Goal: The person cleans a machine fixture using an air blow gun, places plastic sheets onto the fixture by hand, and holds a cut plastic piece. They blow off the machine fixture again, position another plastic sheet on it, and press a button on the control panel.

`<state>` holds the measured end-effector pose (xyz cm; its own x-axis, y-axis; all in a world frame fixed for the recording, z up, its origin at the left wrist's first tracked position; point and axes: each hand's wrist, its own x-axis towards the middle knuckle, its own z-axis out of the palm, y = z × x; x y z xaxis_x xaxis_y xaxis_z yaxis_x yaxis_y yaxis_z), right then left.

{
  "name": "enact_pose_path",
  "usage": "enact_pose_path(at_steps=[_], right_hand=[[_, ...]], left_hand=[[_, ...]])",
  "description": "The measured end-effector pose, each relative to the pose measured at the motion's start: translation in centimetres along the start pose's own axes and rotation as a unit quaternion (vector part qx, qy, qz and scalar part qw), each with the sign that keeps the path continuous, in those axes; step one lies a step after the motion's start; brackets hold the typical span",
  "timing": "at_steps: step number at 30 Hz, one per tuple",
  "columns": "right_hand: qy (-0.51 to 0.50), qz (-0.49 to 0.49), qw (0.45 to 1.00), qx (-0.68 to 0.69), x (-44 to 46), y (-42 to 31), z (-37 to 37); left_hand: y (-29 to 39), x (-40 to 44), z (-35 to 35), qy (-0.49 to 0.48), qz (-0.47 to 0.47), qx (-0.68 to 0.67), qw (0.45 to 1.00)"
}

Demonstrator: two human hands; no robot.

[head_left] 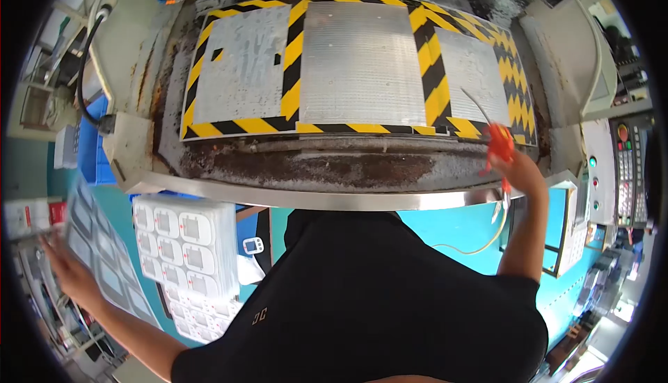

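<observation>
My right hand is wrapped round a red air blow gun. Its thin metal nozzle points up and left over the right end of the taped plate. Out at the far left, my left hand holds a thin sheet by its outer edge. The sheet is tilted, blurred by motion, and has several rounded, frame-like shapes on it. Ahead lies a flat metal plate bordered with yellow and black striped tape, its surface wet-looking in places.
Stacked sheets with white rounded parts stand at the lower left, below the machine's metal front edge. A yellowish hose hangs at the right. Control buttons line the right side, and a blue bin is at the left.
</observation>
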<state>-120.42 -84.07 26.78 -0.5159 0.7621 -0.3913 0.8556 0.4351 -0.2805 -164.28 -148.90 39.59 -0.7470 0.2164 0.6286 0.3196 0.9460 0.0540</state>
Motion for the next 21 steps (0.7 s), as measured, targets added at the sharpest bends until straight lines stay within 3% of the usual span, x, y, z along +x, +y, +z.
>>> enact_pose_path(at_steps=[1, 3, 4, 5, 6, 7, 8, 9, 10, 11, 13, 16, 18, 21], right_hand=[[0.066, -0.032, 0.979, -0.192, -1.6, 0.8, -0.5], [0.389, -0.107, 0.908, -0.116, -3.3, -3.1, -2.2], [0.378, -0.176, 0.906, 0.076, -3.9, -6.4, -2.0], [0.354, -0.234, 0.866, 0.265, -4.0, -9.9, -1.4], [0.271, -0.328, 0.871, 0.247, -3.4, -12.1, -0.8], [0.083, -0.407, 0.831, 0.372, -1.9, -13.4, 1.5], [-0.096, -0.421, 0.731, 0.529, -2.2, -17.6, 2.8], [-0.201, -0.338, 0.648, 0.652, -2.5, -21.2, 4.2], [-0.302, -0.241, 0.539, 0.749, -2.3, -23.0, 5.4], [-0.288, -0.214, 0.554, 0.751, -1.2, -23.1, 5.6], [-0.26, -0.162, 0.585, 0.75, 1.8, -23.7, 6.0], [-0.252, -0.182, 0.615, 0.725, 6.2, -19.7, 5.8], [-0.281, -0.145, 0.611, 0.726, 10.9, -15.4, 6.9], [-0.303, -0.09, 0.668, 0.674, 14.9, -12.1, 7.3]], left_hand=[[3.6, 1.0, -2.0, 0.008, 0.069, -0.05, 0.996], [10.4, 2.4, -2.6, 0.033, 0.163, -0.103, 0.981], [16.0, 2.1, -2.2, 0.011, 0.122, -0.19, 0.974], [19.7, 1.6, -0.8, 0.014, 0.184, -0.271, 0.945], [22.0, 1.0, 0.0, -0.04, 0.244, -0.279, 0.928], [25.6, 0.2, 0.0, -0.054, 0.377, -0.114, 0.918], [29.5, -1.4, 0.1, -0.167, 0.379, -0.129, 0.901], [32.4, -2.4, 1.7, -0.119, 0.507, -0.223, 0.824], [35.0, -3.5, 3.7, -0.096, 0.564, -0.32, 0.755], [37.5, -5.2, 5.1, -0.088, 0.577, -0.38, 0.718], [40.6, -7.2, 7.6, -0.077, 0.579, -0.389, 0.712], [42.0, -7.6, 12.7, -0.199, 0.602, -0.379, 0.674], [41.3, -6.8, 15.2, -0.324, 0.571, -0.354, 0.666], [39.5, -4.0, 20.9, -0.468, 0.508, -0.297, 0.659]])
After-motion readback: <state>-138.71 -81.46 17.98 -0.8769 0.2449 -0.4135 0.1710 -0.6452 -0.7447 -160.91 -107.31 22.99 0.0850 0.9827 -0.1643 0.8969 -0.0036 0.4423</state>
